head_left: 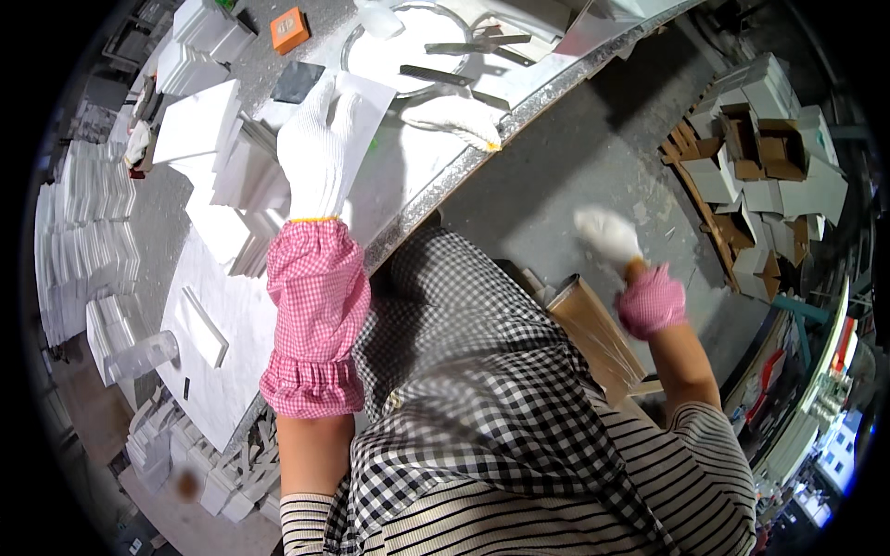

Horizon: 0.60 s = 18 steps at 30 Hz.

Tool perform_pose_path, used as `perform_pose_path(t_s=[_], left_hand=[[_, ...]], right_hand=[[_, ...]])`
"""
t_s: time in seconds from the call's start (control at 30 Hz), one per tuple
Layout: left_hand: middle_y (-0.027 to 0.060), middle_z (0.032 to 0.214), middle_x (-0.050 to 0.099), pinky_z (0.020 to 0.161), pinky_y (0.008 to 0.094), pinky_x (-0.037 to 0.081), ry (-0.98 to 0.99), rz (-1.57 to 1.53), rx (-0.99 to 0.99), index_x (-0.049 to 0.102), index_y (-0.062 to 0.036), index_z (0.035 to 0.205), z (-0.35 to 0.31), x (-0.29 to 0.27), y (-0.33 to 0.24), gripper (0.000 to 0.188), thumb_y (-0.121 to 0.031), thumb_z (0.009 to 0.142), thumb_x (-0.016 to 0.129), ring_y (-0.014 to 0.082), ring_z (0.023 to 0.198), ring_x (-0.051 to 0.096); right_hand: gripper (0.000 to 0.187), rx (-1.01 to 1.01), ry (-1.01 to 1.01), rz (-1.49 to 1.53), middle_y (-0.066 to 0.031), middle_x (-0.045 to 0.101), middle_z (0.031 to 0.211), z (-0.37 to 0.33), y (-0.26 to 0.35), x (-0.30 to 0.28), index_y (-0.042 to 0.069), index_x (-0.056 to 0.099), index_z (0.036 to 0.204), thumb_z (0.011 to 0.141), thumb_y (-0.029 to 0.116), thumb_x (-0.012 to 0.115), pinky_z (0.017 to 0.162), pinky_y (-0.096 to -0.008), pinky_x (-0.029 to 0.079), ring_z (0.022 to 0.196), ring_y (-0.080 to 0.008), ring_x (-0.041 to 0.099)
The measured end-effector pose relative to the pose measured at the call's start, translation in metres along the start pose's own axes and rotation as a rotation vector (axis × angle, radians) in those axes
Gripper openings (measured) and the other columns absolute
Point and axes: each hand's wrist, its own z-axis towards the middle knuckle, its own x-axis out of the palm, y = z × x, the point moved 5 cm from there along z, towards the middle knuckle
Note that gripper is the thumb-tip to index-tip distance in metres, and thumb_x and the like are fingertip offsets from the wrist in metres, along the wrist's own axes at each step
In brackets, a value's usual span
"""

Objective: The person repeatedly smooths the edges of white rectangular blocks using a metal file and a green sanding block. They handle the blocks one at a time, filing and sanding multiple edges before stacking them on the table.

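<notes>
Across the upper left runs one workbench [385,181], and over it one thin white panel [373,107] lies beneath the gloved left hand [311,153]. Read from that hand, with twelve at the top edge, the panel's showing part sits at two o'clock, touching it; its visible side edge slants from seven to one, though the covered portion hides which axis is longer. The left hand is far nearer: fingers extended, thumb set apart along the panel's face, but I cannot tell whether anything is gripped from below. The right hand [607,236], well apart between three and four o'clock over the floor [501,190], is blurred; no object shows in it, and how far it is closed I cannot tell.

Counted by size: one carton pile [742,130] at three o'clock, its boxes too jumbled to number; several slab stacks [199,120] between nine and ten; one white-filled round tub [345,56] between one and two; one loose glove [454,113] between two and three; at least two dark bars [436,74] over the tub; one dark grey square [298,82] and one orange box [289,31], both just short of twelve.
</notes>
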Motion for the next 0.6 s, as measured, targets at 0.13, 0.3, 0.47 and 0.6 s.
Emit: perform_pose_path(t_s=[0.13, 0.3, 0.47, 0.6], left_hand=[[0.0164, 0.111, 0.078, 0.090, 0.0356, 0.059, -0.070, -0.030, 0.055, 0.069, -0.0106, 0.136, 0.000, -0.002, 0.008, 0.044, -0.030, 0.096, 0.072, 0.0297, 0.098, 0.077], [0.0173, 0.111, 0.077, 0.092, 0.0362, 0.057, -0.001, -0.103, -0.011, 0.069, -0.0072, 0.134, -0.002, -0.004, -0.002, 0.041, -0.027, 0.098, 0.070, 0.0287, 0.100, 0.076], [0.0179, 0.098, 0.074, 0.085, 0.0369, 0.054, -0.014, 0.086, 0.444, 0.072, -0.0014, 0.120, -0.012, -0.007, -0.029, 0.029, -0.016, 0.095, 0.067, 0.0280, 0.086, 0.071], [0.0089, 0.076, 0.065, 0.072, 0.0412, 0.049, 0.128, -0.104, 0.206, 0.073, -0.0063, 0.113, 0.001, 0.001, -0.028, 0.029, -0.013, 0.084, 0.074, 0.0293, 0.068, 0.063]], right_hand=[[0.042, -0.053, 0.361, 0.064, -0.0086, 0.068, 0.133, -0.093, -0.065, 0.097, 0.002, 0.056, 0.144, 0.109, 0.025, 0.054, 0.104, -0.0372, 0.050, 0.119, -0.0243, 0.064], [0.049, 0.382, 0.572, 0.713, -0.0086, 0.070, 0.118, -0.126, -0.068, 0.114, 0.000, 0.059, 0.133, 0.105, 0.040, 0.061, 0.092, -0.0371, 0.053, 0.104, -0.0186, 0.064], [0.039, 0.523, 0.584, 0.766, -0.0107, 0.074, 0.111, -0.101, -0.027, 0.089, -0.002, 0.069, 0.121, 0.105, 0.033, 0.064, 0.091, -0.0343, 0.055, 0.100, -0.0183, 0.068], [0.031, 0.531, 0.394, 1.186, -0.0095, 0.076, 0.096, -0.127, -0.076, 0.142, -0.004, 0.075, 0.099, 0.103, 0.027, 0.070, 0.081, -0.0332, 0.059, 0.087, -0.0179, 0.072]])
